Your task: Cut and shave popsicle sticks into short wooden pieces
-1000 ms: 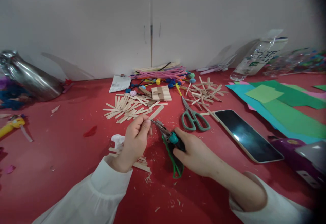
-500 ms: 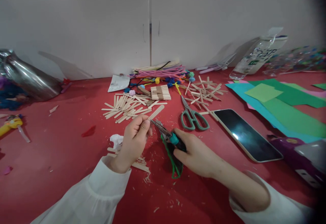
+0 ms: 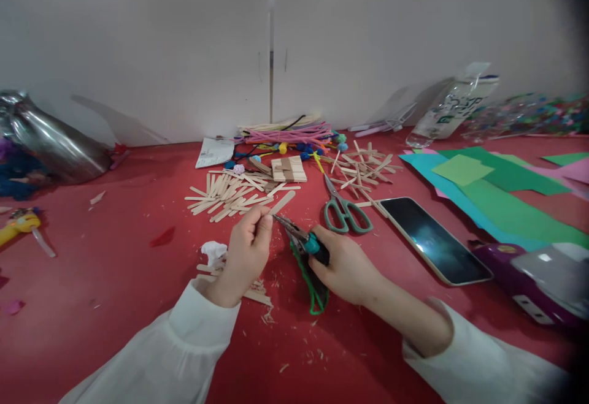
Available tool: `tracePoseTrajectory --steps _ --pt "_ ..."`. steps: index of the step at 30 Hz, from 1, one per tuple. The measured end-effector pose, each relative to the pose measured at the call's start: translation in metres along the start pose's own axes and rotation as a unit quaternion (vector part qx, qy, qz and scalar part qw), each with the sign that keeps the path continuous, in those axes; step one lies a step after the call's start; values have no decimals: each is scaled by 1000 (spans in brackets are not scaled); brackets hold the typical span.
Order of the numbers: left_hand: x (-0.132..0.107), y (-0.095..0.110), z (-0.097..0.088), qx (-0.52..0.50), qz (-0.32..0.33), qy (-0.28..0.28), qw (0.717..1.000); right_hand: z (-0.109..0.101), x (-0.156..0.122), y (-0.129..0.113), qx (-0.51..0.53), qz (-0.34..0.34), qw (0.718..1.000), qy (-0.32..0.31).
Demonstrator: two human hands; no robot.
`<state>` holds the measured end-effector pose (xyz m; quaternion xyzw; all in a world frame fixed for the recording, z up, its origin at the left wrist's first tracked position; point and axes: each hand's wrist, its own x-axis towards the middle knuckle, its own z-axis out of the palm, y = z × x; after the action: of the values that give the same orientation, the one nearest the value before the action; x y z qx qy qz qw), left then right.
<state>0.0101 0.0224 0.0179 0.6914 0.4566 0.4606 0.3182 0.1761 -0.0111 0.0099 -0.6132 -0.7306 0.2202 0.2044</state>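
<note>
My left hand [image 3: 243, 254] is closed in a pinch near the tip of a small cutter; what it pinches is too small to make out. My right hand [image 3: 343, 266] grips the green-handled cutter [image 3: 306, 257], whose metal jaws point left toward the left fingertips. Under the left hand lie cut wooden stick pieces [image 3: 251, 293] and splinters on the red table [image 3: 138, 281]. A single wooden stick [image 3: 282, 202] lies just beyond the fingers.
A pile of wooden sticks [image 3: 227, 195], a glued stick panel [image 3: 289, 168], pipe cleaners [image 3: 294, 133], grey-green scissors [image 3: 343, 208], a phone [image 3: 432, 238], coloured paper sheets [image 3: 497, 189], a purple glue gun [image 3: 538, 281], a silver bag [image 3: 50, 140], white crumpled tissue [image 3: 212, 251].
Both hands stay together at the cutter with hardly any movement; the view has shifted slightly, so things at the right sit further left.
</note>
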Motion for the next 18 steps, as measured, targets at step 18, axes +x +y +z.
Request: tracePoseTrajectory --steps 18 --pt "0 -1 -3 -21 11 -17 1000 -6 1 5 98 -38 992 -64"
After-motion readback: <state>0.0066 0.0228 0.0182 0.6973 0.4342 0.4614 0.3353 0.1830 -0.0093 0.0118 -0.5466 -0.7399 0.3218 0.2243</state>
